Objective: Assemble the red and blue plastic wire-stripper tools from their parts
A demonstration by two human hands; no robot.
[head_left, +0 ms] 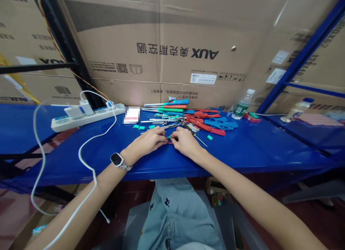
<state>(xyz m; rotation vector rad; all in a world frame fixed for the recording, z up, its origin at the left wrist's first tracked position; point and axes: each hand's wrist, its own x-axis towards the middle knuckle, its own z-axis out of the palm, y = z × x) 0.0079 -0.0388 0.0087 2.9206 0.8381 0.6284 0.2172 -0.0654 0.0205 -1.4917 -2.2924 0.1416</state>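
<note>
My left hand, with a watch on its wrist, and my right hand meet over the blue table. Both are closed, fingertips pinching a small green and red piece between them; its kind is mostly hidden by the fingers. Just beyond lie red plastic handle shells and blue handle shells. Long metal-tubed tools with coloured handles, which look like stick lighters, are piled behind. A screwdriver rests beside my right hand. Small green plastic pieces are scattered near the left hand.
A white power strip with plugged-in chargers stands at the left, its white cable crossing over my left forearm. At the back right is a water bottle near a small red box. Large cardboard boxes form a wall behind.
</note>
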